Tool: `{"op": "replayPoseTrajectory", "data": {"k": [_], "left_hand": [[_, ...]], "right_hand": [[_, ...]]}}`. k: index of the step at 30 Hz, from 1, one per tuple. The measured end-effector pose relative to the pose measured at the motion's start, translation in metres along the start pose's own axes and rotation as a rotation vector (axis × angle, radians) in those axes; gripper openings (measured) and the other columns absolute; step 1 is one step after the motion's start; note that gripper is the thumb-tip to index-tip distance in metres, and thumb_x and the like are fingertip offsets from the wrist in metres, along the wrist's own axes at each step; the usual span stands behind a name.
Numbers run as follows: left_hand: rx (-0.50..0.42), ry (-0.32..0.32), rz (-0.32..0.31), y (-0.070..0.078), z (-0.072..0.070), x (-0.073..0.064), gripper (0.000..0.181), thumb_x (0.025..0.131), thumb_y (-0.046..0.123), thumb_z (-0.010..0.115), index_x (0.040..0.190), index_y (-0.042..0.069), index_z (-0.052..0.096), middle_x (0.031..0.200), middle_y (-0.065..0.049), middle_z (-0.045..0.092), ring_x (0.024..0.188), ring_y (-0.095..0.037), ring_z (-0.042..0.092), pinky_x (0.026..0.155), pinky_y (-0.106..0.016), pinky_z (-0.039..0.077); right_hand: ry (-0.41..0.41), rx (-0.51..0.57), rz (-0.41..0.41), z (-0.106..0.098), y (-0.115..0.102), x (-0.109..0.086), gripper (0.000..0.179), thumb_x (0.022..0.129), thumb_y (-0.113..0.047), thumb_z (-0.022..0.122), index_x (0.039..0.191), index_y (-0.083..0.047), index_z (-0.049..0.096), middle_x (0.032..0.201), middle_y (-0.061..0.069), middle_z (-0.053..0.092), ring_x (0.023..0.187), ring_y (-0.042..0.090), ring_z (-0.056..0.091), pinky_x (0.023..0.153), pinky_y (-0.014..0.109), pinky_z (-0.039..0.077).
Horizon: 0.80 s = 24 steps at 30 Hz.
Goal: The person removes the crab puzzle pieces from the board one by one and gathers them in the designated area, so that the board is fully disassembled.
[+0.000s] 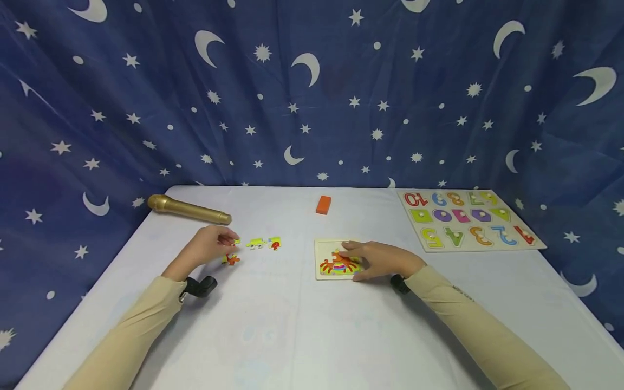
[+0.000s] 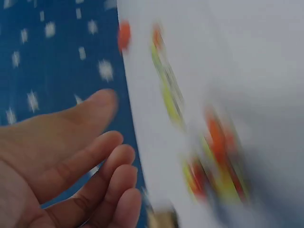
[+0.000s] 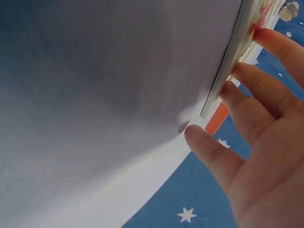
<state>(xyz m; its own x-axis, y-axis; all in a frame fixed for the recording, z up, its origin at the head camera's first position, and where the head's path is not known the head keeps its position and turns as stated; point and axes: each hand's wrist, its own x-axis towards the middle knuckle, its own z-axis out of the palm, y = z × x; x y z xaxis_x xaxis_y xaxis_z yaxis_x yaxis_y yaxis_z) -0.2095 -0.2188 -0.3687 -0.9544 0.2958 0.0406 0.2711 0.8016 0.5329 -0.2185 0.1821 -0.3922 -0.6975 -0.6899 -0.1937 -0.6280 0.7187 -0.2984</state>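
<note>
My left hand (image 1: pixel 210 244) hovers over loose jigsaw pieces on the left, its fingers relaxed and nothing between thumb and fingertips in the left wrist view. Beneath it lies an orange-and-yellow piece (image 1: pixel 231 259). Just right of that hand are a yellow-green piece (image 1: pixel 255 244) and a piece with a red patch (image 1: pixel 274 243). My right hand (image 1: pixel 382 259) rests on the right side of a small framed jigsaw puzzle (image 1: pixel 319 246), whose picture shows an orange animal with a rainbow stripe. In the right wrist view, spread fingertips (image 3: pixel 230 90) touch the frame's edge. The hand covers part of the picture.
A gold microphone (image 1: pixel 190 209) lies at the back left. An orange block (image 1: pixel 324 205) sits behind the puzzle. On the right is a number-and-shape peg board (image 1: pixel 468 222). A blue moon-and-star curtain (image 1: pixel 341 157) hangs behind the white table (image 1: pixel 273 325).
</note>
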Motion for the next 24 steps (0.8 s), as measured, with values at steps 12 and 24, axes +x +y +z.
{"op": "replayPoseTrajectory", "data": {"k": [12, 24], "left_hand": [[0.061, -0.189, 0.199, 0.111, 0.068, 0.053, 0.034, 0.085, 0.019, 0.069, 0.115, 0.003, 0.065, 0.104, -0.01, 0.067, 0.097, -0.021, 0.062, 0.087, -0.034, 0.05], [0.073, -0.342, 0.257, 0.134, 0.111, 0.088, 0.039, 0.081, 0.022, 0.074, 0.115, 0.004, 0.065, 0.109, -0.007, 0.067, 0.094, -0.017, 0.059, 0.086, -0.029, 0.049]], "right_hand": [[0.031, 0.015, 0.036, -0.005, 0.004, -0.001, 0.072, 0.079, -0.039, 0.074, 0.139, -0.01, 0.046, 0.15, 0.009, 0.037, 0.138, 0.028, 0.036, 0.111, 0.045, 0.032], [0.015, -0.031, 0.091, -0.002, 0.012, -0.003, 0.073, 0.081, -0.044, 0.07, 0.138, -0.005, 0.046, 0.151, 0.009, 0.034, 0.136, 0.029, 0.038, 0.109, 0.045, 0.034]]}}
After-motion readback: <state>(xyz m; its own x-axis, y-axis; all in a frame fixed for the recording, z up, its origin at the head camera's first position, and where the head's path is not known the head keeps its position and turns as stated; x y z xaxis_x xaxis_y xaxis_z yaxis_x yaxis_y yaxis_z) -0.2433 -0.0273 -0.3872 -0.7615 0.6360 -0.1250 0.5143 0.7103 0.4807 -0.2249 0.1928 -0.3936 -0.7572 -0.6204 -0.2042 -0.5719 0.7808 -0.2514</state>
